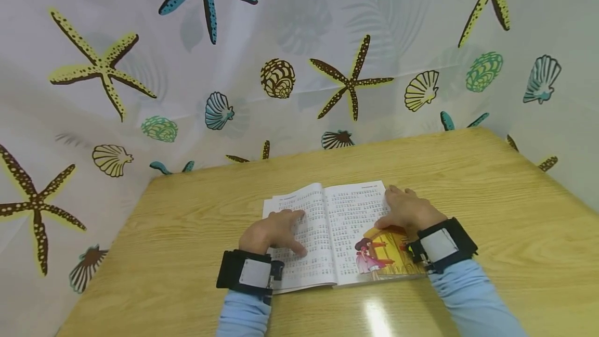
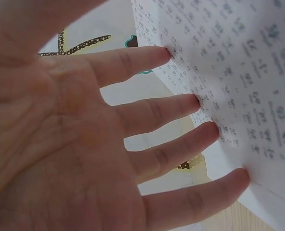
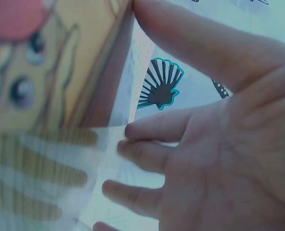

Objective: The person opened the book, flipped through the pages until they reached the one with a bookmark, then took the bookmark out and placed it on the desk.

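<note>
An open book [image 1: 351,212] lies on the table, its pages full of small printed text. A colour picture of a figure in a pink dress [image 1: 367,261] fills the lower right page. My left hand [image 1: 276,230] rests on the left page with fingers spread; in the left wrist view its fingertips [image 2: 207,130] touch the printed paper. My right hand [image 1: 409,209] lies at the book's right edge. In the right wrist view its thumb [image 3: 180,33] touches the page beside the picture, while the other fingers extend along the book's side.
The wooden table [image 1: 187,248] extends on both sides of the book and behind it. A white cloth [image 1: 299,25] printed with starfish and shells hangs behind the table. Each wrist wears a black strap [image 1: 446,246] with a small camera.
</note>
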Available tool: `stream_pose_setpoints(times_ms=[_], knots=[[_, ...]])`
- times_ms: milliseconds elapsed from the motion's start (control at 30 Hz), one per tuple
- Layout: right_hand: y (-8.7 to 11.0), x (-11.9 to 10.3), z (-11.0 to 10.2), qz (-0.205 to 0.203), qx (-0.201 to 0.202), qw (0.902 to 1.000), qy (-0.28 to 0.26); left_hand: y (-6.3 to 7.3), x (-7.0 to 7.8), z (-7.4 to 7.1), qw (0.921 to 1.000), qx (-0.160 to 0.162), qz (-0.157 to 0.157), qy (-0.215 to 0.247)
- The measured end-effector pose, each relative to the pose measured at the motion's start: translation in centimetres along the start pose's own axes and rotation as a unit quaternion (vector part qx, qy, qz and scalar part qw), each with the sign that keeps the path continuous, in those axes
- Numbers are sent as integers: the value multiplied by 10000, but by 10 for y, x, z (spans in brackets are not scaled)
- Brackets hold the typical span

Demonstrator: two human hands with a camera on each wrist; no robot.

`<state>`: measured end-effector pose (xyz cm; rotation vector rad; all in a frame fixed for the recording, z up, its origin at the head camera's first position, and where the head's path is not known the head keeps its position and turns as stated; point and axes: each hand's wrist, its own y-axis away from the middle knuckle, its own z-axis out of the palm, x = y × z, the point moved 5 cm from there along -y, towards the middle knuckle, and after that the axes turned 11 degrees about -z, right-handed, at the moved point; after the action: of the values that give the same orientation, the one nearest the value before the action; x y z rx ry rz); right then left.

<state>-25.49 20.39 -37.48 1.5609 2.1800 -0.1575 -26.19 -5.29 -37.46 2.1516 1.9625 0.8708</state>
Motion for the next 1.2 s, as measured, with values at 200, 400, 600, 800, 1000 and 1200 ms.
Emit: stream_pose_setpoints(times_ms=[200, 400, 600, 800, 1000, 1200], knots=[[0, 3, -1, 281, 6, 9995, 107, 0, 0, 0, 10000, 10, 26, -66], [2, -1, -4, 255, 206, 9983, 490, -1, 1, 0, 10000, -33, 50, -3], [3, -5, -16, -411, 668, 9967, 184, 0, 3, 0, 9999, -34, 95, -29], [9, 7, -31, -1244, 1178, 9831, -648, -1, 4, -2, 9999, -11, 137, -88], [8, 12, -32, -1348, 1182, 9809, -751, 0, 5, -3, 9999, -38, 101, 10], [8, 6, -33, -1491, 1044, 9773, -1081, 1, 4, -5, 10000, -39, 41, 8]])
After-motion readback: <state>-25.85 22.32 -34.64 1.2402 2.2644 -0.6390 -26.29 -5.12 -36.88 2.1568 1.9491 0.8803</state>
